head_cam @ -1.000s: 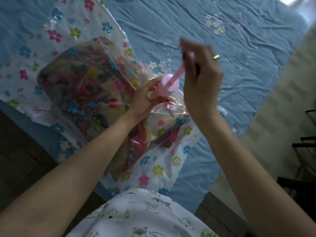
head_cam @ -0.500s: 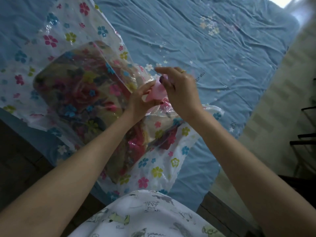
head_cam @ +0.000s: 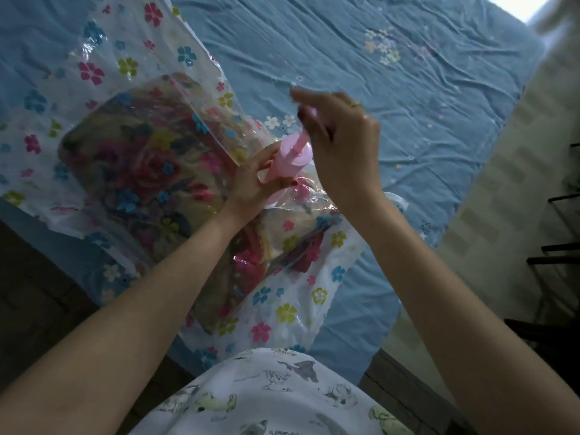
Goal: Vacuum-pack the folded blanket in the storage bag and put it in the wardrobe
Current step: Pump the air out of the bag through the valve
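Fingers of the left hand (head_cam: 251, 180) are curled around the lower barrel of a pink hand pump (head_cam: 290, 160), holding it tilted over the storage bag (head_cam: 131, 67). Fingers of the right hand (head_cam: 342, 146) are closed around the pump's handle (head_cam: 309, 116), with the pink plunger rod showing between the handle and the pump's round top. A ring sits on one right finger. The pump's foot meets a pink valve (head_cam: 276, 197) on the bag's upper face, just below the left palm.

From the head view, the clear bag, printed with pink, blue and yellow-green flowers, lies flat on a bed covered by a wrinkled blue sheet (head_cam: 408, 89). Inside it, the folded blanket (head_cam: 141, 171), with a dark red and tan floral pattern, fills the middle, and loose plastic spreads past it on every side. The bag's near corner hangs over the bed edge toward the person's white printed shirt (head_cam: 270, 394). A pale tiled floor (head_cam: 514, 189) runs along the right of the bed, with a dark metal rack (head_cam: 561, 262) at the frame's right edge.
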